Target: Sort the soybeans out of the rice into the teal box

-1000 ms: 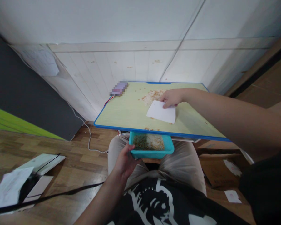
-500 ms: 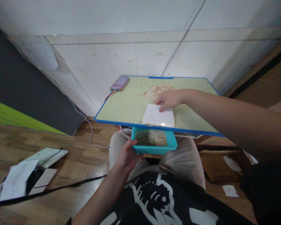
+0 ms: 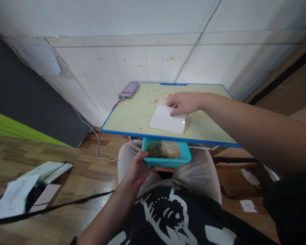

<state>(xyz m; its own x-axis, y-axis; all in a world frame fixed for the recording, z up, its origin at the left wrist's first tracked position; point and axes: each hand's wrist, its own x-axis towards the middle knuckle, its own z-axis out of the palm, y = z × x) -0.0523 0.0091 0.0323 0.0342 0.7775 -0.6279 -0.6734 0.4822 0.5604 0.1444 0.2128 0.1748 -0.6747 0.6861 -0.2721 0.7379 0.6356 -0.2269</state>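
My right hand (image 3: 185,103) grips a white flat sheet (image 3: 167,119), maybe a plastic scraper, at its upper edge and holds it over the small table (image 3: 124,119). Behind the sheet lies a heap of pale and orange grains (image 3: 164,98), partly covered by my hand. My left hand (image 3: 138,168) is closed on the left side of a turquoise tub (image 3: 168,163), thumb on the rim. The tub sits just below the table's front edge, over my lap. Inside it are yellowish, greenish and white grains (image 3: 165,150).
A blurred-out device (image 3: 129,90) with a red cable is at the table's back left corner. The white wall (image 3: 132,64) stands right behind the table. Papers and boards (image 3: 28,194) lie on the floor at left; a cardboard box (image 3: 234,180) is at right.
The white sheet has moved back from the table's front edge toward the heap. The orange grains that lay along that edge are gone from it. My left hand still holds the tub in place.
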